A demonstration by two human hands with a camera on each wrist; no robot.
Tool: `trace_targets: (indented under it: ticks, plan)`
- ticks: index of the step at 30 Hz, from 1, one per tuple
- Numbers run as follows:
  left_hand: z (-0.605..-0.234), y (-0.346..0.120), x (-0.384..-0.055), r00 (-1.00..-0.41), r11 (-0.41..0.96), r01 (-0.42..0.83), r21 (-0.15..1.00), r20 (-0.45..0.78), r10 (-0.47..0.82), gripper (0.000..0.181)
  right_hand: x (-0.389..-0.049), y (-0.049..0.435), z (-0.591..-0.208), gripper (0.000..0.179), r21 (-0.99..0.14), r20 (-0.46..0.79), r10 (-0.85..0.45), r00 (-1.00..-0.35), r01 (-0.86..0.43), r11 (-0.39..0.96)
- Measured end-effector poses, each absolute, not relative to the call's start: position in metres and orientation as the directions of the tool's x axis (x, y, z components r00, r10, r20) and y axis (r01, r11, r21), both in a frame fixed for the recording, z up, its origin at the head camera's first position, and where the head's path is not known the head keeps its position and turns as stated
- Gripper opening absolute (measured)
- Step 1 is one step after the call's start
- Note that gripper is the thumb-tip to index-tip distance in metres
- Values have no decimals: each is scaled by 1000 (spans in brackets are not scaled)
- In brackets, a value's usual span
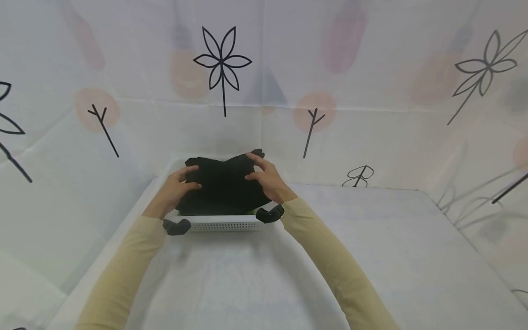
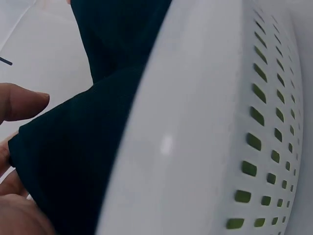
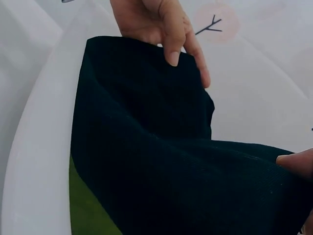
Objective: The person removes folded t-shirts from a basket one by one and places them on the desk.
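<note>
A dark cloth (image 1: pixel 222 188), near black in the head view and deep teal in the wrist views, stands raised in a white basket (image 1: pixel 224 224). My left hand (image 1: pixel 175 188) holds its left edge, the thumb on the near side (image 3: pixel 173 58). At the cloth's upper right corner, my right hand (image 1: pixel 266 178) grips it, with the thumb (image 3: pixel 293 161) lying on the front face. Folds hide some of the fingers. Something green (image 3: pixel 88 205) shows in the basket beneath the cloth. Whether the cloth is a garment I cannot tell.
The basket's near wall has rows of small holes (image 2: pixel 249 169). It stands on a white-covered table (image 1: pixel 309 266), close to a white patterned backdrop (image 1: pixel 264 82). A dark wrist camera (image 1: pixel 270 214) sits at the right wrist and another (image 1: pixel 176 227) at the left.
</note>
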State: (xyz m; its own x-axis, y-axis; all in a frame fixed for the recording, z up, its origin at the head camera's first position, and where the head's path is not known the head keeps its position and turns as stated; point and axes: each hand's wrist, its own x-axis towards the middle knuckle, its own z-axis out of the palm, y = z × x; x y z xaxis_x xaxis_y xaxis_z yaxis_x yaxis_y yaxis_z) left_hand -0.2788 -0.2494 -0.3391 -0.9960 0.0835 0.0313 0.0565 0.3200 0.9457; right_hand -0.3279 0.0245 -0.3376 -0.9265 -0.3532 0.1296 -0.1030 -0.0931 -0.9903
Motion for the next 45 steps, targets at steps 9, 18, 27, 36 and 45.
trace_targets:
  ticks: [9, 18, 27, 36, 45]
  plan:
    - [-334, -248, -277, -997, 238, 46, 970, 28, 78, 72, -328, 28, -332, 73, -988, 134, -340, -931, -98, -123]
    - [-326, -244, -275, -998, 181, 43, 983, 33, 57, 72, -328, 34, -326, 73, -983, 159, -335, -929, -119, -137]
    - [-325, -241, -277, -998, 124, 64, 990, 61, 26, 71, -326, 40, -320, 74, -980, 184, -347, -919, -143, -141]
    - [-318, -233, -275, -997, 80, 80, 994, 81, 0, 73, -326, 50, -315, 74, -972, 231, -352, -907, -197, -130]
    - [-305, -226, -267, -996, 39, 90, 995, 90, 12, 74, -321, 58, -307, 73, -967, 253, -305, -918, -242, -74]
